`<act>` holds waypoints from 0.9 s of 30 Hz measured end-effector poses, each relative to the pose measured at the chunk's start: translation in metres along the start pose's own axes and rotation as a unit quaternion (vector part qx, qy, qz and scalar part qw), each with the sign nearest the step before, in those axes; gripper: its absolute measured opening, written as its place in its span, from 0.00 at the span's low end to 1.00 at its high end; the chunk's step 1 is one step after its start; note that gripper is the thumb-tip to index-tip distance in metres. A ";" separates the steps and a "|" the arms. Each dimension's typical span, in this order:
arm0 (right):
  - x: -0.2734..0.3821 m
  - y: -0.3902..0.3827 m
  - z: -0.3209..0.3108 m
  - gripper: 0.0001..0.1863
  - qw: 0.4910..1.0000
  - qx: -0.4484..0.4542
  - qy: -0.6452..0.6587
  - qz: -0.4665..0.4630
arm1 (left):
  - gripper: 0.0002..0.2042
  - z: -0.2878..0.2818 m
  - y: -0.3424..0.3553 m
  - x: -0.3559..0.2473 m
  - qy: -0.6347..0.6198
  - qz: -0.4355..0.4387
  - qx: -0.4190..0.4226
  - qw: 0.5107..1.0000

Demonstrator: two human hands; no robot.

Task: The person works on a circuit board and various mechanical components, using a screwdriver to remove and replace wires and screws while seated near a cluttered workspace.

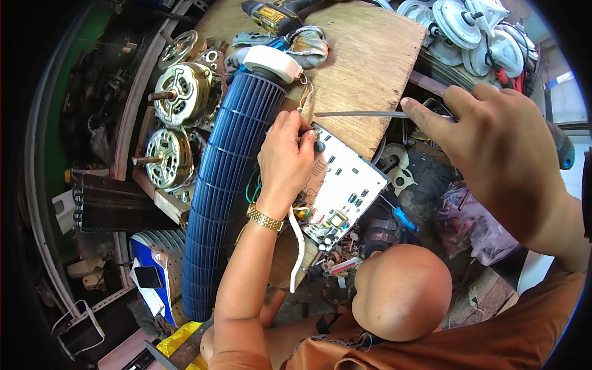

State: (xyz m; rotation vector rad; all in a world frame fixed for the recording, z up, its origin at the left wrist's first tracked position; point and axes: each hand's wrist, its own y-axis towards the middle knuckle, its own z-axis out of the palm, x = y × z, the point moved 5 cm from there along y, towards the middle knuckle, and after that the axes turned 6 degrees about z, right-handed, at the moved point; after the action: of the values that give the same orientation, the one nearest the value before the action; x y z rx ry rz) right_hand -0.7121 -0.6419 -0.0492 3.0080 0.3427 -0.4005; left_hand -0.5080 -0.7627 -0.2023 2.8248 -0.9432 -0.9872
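Observation:
My left hand (287, 160), wearing a gold watch, grips the upper corner of a white circuit board (342, 191) beside a dark round component; its fingertips are partly hidden. My right hand (481, 148) holds a screwdriver (364, 114), index finger along the long metal shaft, whose tip is just above my left fingers. Left of the board lies a long blue cylindrical blower fan (225, 172) with a white-capped motor (268, 61) at its top. Thin wires run from the motor toward my left hand. A white cable (296, 253) hangs below the board.
A wooden board (364, 55) carries a yellow-black drill (271, 15) and rags (308, 46). Brass-coloured motors (185, 92) stand left, white plastic parts (462, 21) upper right. A blue screwdriver (404, 219), plastic bags (462, 222) and a phone (148, 277) lie around. Rounded bare skin (401, 290) shows below.

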 end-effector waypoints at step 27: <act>-0.049 0.045 0.079 0.18 0.989 0.058 0.102 -0.091 | 0.06 0.000 0.003 -0.007 0.042 0.038 -0.051 0.997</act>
State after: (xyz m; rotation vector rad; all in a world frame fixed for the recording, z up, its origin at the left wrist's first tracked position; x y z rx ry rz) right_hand -0.7671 -0.7048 -0.1098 3.1506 0.6358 -0.1282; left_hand -0.5137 -0.7610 -0.1976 2.7015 -0.9559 -0.8736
